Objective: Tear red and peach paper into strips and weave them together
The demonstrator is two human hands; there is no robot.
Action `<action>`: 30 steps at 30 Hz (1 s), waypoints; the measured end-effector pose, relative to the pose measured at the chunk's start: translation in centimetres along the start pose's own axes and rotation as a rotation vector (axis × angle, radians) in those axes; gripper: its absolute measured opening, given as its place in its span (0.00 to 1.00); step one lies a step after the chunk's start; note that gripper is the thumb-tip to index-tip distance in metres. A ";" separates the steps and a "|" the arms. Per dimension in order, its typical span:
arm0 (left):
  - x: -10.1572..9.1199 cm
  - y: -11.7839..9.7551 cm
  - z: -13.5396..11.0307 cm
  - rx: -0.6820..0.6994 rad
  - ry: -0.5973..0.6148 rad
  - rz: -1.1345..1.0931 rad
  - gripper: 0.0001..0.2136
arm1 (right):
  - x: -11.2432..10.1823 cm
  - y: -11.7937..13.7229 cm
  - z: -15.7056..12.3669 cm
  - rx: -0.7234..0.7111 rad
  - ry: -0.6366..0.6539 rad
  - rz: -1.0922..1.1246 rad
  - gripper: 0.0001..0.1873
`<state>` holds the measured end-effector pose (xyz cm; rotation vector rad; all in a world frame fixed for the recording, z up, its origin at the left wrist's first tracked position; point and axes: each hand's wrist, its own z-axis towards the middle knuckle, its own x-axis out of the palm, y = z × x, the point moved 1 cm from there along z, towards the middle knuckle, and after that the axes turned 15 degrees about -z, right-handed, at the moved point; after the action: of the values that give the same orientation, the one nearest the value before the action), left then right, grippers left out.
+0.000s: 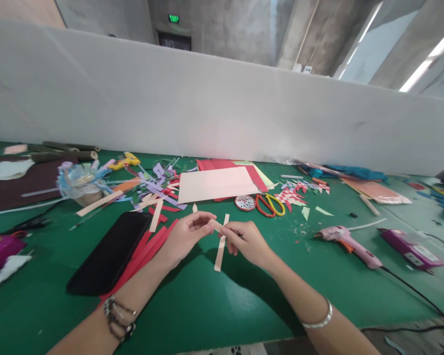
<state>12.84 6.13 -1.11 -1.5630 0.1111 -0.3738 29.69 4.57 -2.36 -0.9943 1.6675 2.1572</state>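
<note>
My left hand [192,230] and my right hand [246,239] meet over the green table, pinching a short pale peach paper strip [217,226] between them. Thumb and forefinger are closed on it at each end. Below them lies a longer peach paper strip [219,254], partly covered by my right fingers; whether they touch it I cannot tell. Left of my left hand are red paper strips [148,251] and a black phone [109,254]. Beyond my hands lies a peach paper sheet [218,183], with a round tin [244,202] and red-and-yellow scissors [270,204] at its near right corner.
A pink glue gun [350,244] with its cord and a purple box [410,249] lie at right. Paper scraps [157,185] pile up at back left, near a yellow glue gun [126,161]. A white partition [222,108] stands behind the table.
</note>
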 end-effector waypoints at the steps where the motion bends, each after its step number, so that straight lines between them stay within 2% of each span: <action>1: 0.0 0.0 0.0 -0.003 -0.005 -0.013 0.15 | 0.1 -0.1 0.0 0.004 0.002 0.012 0.16; 13: -0.2 -0.1 0.0 0.044 -0.064 0.107 0.11 | -0.1 -0.1 0.1 0.001 0.010 0.043 0.16; 20: -0.2 -0.7 -0.2 0.051 -0.145 0.088 0.11 | -0.4 0.0 0.1 -0.017 0.027 0.025 0.15; 30: -0.6 -0.4 0.2 0.058 -0.149 0.004 0.10 | -0.5 -0.8 0.1 0.028 0.084 0.086 0.15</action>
<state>12.27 6.53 -0.86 -1.5276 -0.0121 -0.2549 30.49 5.01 -2.61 -1.0364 1.8054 2.1670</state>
